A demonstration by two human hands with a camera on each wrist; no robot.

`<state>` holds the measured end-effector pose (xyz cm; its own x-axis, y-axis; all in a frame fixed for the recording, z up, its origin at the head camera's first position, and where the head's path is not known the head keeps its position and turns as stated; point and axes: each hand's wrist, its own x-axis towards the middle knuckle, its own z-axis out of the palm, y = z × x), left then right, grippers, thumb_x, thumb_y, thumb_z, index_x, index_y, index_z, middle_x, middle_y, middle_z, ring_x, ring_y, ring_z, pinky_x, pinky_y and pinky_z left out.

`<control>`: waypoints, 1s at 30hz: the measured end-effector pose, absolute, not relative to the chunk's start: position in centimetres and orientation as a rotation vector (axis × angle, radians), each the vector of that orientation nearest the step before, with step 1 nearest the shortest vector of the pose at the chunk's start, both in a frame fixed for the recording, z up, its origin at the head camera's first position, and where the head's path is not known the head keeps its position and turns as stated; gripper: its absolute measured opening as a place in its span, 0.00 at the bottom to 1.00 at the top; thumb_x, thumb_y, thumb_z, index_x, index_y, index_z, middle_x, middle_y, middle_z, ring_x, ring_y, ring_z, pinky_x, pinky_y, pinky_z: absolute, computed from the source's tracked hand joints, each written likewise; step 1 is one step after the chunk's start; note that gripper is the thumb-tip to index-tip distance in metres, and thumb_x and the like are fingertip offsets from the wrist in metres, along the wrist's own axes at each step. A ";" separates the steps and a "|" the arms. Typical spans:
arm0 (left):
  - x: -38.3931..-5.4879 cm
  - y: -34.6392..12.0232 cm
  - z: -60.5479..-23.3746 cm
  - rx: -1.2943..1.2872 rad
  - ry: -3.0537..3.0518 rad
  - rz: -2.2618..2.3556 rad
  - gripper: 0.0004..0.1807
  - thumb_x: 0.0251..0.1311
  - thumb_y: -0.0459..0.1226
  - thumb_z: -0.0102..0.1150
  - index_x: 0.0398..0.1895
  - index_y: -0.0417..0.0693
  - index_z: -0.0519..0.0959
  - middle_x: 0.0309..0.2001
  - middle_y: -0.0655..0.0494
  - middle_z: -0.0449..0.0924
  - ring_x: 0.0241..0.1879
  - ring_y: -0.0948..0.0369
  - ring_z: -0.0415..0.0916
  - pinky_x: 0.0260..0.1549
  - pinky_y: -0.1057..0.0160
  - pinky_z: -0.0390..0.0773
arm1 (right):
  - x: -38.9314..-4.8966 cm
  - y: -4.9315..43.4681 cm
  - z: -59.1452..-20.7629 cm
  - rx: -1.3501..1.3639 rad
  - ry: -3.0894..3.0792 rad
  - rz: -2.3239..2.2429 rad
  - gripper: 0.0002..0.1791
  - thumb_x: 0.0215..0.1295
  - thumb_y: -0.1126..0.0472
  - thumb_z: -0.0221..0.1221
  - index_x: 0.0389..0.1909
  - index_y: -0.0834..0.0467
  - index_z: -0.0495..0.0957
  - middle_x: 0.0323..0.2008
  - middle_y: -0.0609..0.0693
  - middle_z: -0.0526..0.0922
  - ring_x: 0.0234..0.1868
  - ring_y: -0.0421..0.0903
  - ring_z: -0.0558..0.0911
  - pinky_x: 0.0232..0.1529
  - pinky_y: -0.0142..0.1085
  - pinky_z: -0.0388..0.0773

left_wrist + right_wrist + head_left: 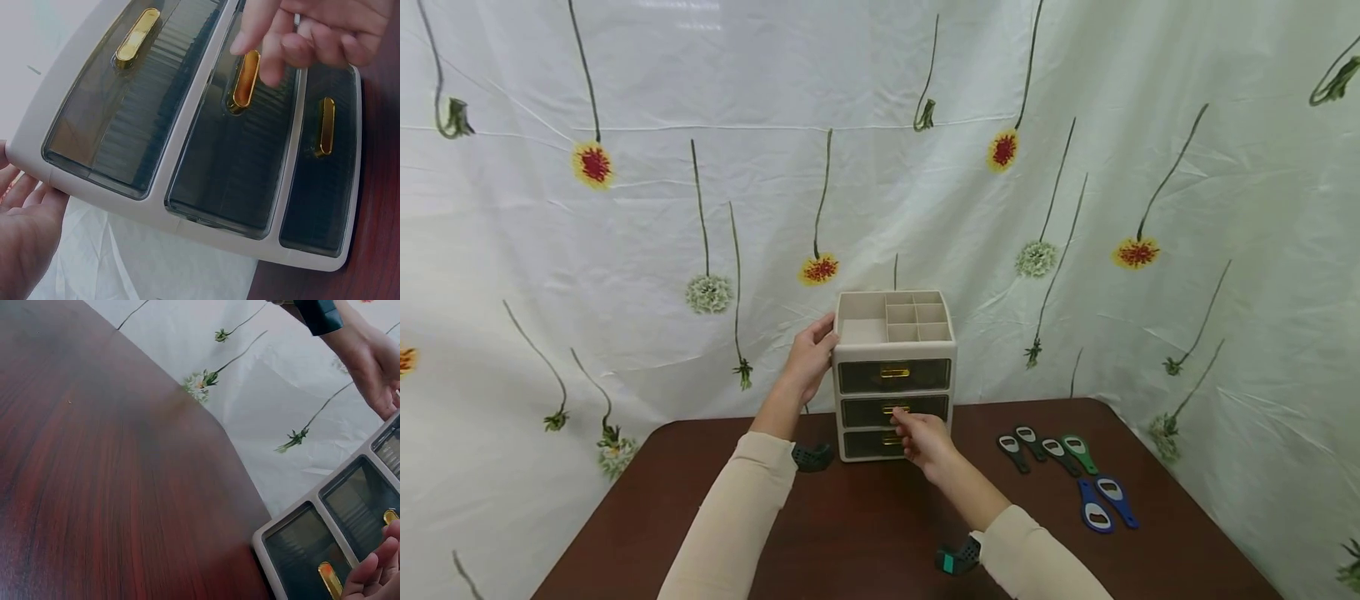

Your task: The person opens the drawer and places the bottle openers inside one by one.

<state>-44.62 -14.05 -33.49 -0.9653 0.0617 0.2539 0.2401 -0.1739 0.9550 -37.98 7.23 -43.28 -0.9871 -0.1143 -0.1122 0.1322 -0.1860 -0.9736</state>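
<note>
A cream desktop organizer (895, 346) with three dark see-through drawers and gold handles stands at the back of the table. My left hand (811, 358) lies against its upper left side, fingers extended along the wall; part of that hand (28, 234) shows at the left wrist view's edge. At the middle drawer (857, 412), my right hand (925, 442) pinches the gold handle (245, 81) between thumb and forefinger, its other fingers curled. The top drawer (857, 377) and bottom drawer (859, 443) sit closed. Whether the middle one stands out slightly, I cannot tell.
Several bottle openers lie on the table's right side, including a green one (1078, 452), a blue one (1116, 498) and dark ones. The dark red-brown table (125, 487) ends close to a flower-print curtain (760, 108). Divided compartments (916, 315) top the organizer.
</note>
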 end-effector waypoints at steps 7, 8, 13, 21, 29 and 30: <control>-44.5 -14.1 -33.3 -0.346 -1.946 -2.276 0.29 0.80 0.29 0.42 0.82 0.38 0.55 0.79 0.41 0.55 0.75 0.48 0.57 0.69 0.44 0.63 | -38.4 6.3 -43.6 0.081 1.861 -2.352 0.21 0.76 0.50 0.61 0.46 0.68 0.81 0.24 0.44 0.74 0.21 0.36 0.67 0.25 0.29 0.68; -44.5 -14.1 -33.2 -0.343 -1.949 -2.277 0.29 0.80 0.29 0.42 0.81 0.38 0.55 0.79 0.41 0.55 0.75 0.48 0.58 0.69 0.45 0.63 | -38.6 6.1 -43.7 0.084 1.853 -2.367 0.20 0.76 0.51 0.62 0.45 0.68 0.81 0.24 0.44 0.74 0.21 0.35 0.67 0.25 0.29 0.68; -44.5 -13.9 -33.1 -0.348 -1.956 -2.285 0.29 0.80 0.29 0.42 0.81 0.37 0.55 0.79 0.41 0.55 0.75 0.48 0.58 0.69 0.45 0.63 | -39.3 5.6 -43.8 0.120 1.792 -2.461 0.17 0.76 0.54 0.62 0.40 0.66 0.81 0.23 0.43 0.73 0.21 0.35 0.66 0.24 0.27 0.66; -44.5 -13.8 -33.2 -0.336 -1.951 -2.273 0.29 0.80 0.29 0.42 0.81 0.38 0.56 0.79 0.42 0.56 0.74 0.48 0.59 0.69 0.45 0.64 | -39.4 5.3 -44.0 0.130 1.718 -2.511 0.13 0.76 0.56 0.61 0.33 0.61 0.82 0.21 0.42 0.74 0.21 0.34 0.68 0.25 0.27 0.67; -44.5 -13.9 -33.4 -0.345 -1.945 -2.286 0.29 0.81 0.29 0.42 0.81 0.39 0.56 0.79 0.43 0.55 0.75 0.49 0.58 0.69 0.47 0.64 | -39.0 5.7 -44.1 0.089 1.768 -2.460 0.13 0.77 0.56 0.61 0.35 0.62 0.82 0.23 0.42 0.74 0.22 0.35 0.68 0.25 0.27 0.66; -44.5 -13.9 -33.5 -0.345 -1.941 -2.290 0.29 0.81 0.29 0.42 0.81 0.39 0.56 0.79 0.43 0.55 0.74 0.49 0.58 0.69 0.46 0.64 | -39.0 5.7 -44.1 0.088 1.774 -2.451 0.13 0.77 0.56 0.60 0.36 0.63 0.82 0.23 0.42 0.74 0.22 0.35 0.68 0.25 0.27 0.66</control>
<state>-44.48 -13.94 -33.47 -0.9668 0.0561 0.2492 0.2366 -0.1704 0.9565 -38.96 5.68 -44.06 -0.9917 -0.0590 -0.1145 0.1272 -0.3087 -0.9426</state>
